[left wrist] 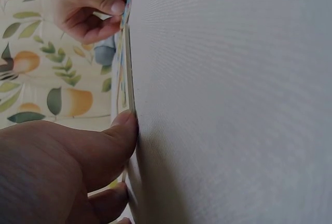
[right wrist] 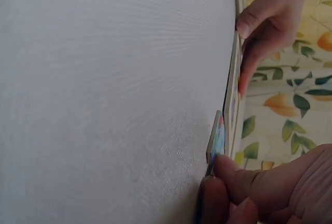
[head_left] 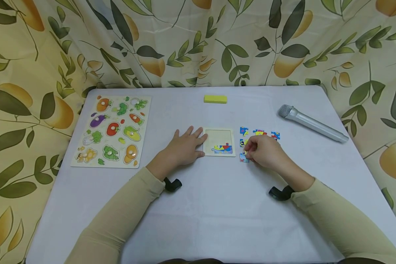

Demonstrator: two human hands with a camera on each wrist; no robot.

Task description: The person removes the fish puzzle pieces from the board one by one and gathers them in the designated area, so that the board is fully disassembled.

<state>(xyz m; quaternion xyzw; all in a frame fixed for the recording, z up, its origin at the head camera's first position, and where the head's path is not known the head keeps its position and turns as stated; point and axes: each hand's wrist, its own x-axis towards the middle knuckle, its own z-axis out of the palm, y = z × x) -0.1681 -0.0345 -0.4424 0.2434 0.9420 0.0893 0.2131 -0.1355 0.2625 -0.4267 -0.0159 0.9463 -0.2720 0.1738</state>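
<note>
A small square puzzle board (head_left: 218, 142) lies flat on the table. Several joined jigsaw pieces (head_left: 222, 148) fill the lower part of its recess. My left hand (head_left: 186, 147) rests with spread fingers at the board's left edge; its thumb (left wrist: 122, 133) touches that edge. To the right of the board, my right hand (head_left: 265, 150) pinches a jigsaw piece (right wrist: 217, 137) between thumb and fingers, tilted up from the table. More loose jigsaw pieces (head_left: 244, 131) lie around and behind this hand, which partly hides them.
A large vegetable puzzle board (head_left: 122, 123) lies at the left of the table. A yellow block (head_left: 215, 99) sits at the back, and a grey microphone (head_left: 313, 124) lies at the right. Patterned curtain (head_left: 184, 44) hangs behind the table.
</note>
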